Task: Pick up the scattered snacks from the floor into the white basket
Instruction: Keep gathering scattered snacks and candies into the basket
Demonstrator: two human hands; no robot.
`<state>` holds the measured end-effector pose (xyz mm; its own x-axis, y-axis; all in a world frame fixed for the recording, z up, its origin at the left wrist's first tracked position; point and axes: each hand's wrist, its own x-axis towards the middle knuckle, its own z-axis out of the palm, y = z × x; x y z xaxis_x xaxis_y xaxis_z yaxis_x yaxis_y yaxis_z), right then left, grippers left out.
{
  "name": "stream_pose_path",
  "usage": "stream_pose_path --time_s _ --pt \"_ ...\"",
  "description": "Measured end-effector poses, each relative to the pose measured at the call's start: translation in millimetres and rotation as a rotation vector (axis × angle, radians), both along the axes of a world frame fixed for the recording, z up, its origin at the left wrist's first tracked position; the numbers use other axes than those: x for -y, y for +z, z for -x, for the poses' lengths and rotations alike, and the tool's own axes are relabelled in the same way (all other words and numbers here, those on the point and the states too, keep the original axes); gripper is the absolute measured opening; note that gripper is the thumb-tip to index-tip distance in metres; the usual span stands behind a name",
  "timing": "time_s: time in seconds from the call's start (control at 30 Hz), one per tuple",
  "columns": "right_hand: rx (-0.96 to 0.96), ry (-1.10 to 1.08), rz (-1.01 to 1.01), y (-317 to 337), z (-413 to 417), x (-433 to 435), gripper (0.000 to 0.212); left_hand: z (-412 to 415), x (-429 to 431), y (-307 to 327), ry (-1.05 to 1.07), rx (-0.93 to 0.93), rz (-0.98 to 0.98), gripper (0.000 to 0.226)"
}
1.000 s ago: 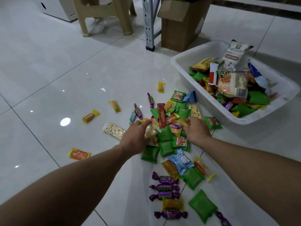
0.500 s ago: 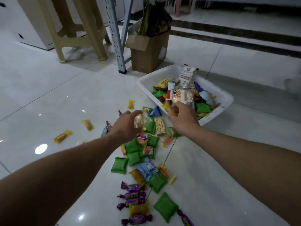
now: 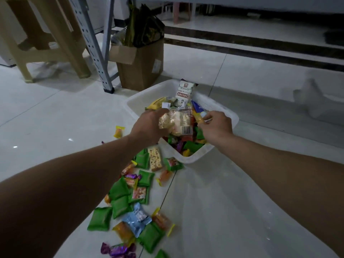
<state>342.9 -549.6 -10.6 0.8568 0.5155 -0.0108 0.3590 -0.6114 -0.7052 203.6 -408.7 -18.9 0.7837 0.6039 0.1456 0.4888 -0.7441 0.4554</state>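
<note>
Well, the white basket point(image 3: 189, 159) sits on the tiled floor point(image 3: 55, 118), heaped with bright wrappers, with loose snacks point(image 3: 146, 178) trailing from its near corner. Over it, the left hand point(image 3: 147, 127) curls its fingers round one pale clear-wrapped snack point(image 3: 166, 121), and the right hand point(image 3: 217, 127) pinches one orange candy point(image 3: 200, 117) in its fingers. On the floor I count one grain bar point(image 3: 154, 159), one pale blue packet point(image 3: 136, 219), one yellow candy point(image 3: 119, 131) and at least six plain green packets point(image 3: 99, 218).

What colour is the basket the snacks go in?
White: the rectangular plastic basket shows best in the head view.
</note>
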Motion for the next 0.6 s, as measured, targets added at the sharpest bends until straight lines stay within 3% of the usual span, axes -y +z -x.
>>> stream_pose_path --time_s 0.1,0.5,0.6 --pt "-0.023 -0.014 0.011 -14.8 -9.3 -14.2 0.003 -18.4 -10.4 -12.1 0.031 -0.004 0.027 0.065" --pt "-0.054 -0.12 0.006 -36.9 -43.7 -47.2 0.004 -66.9 -48.2 -19.1 0.138 0.06 0.105 0.052" --pt "-0.025 -0.086 0.016 -38.4 -43.7 -37.5 0.016 -65.7 -47.0 -22.3 0.167 0.071 0.171 0.052"
